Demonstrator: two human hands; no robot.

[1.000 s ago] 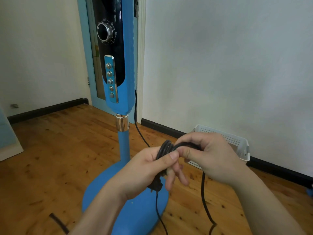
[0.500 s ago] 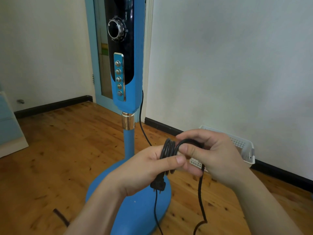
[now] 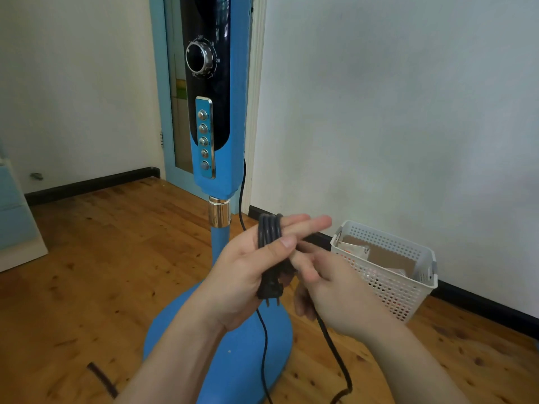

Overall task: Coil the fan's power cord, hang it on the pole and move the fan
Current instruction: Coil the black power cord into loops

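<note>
Your left hand [image 3: 248, 272] has the cord [image 3: 269, 243] coil pinned under thumb, fingers straight; right hand [image 3: 329, 290] grips the slack — wrap snug, w/ loops even.

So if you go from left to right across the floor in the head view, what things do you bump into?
Cabinet → fan base → left hand holding the coiled cord → right hand → white basket.
</note>
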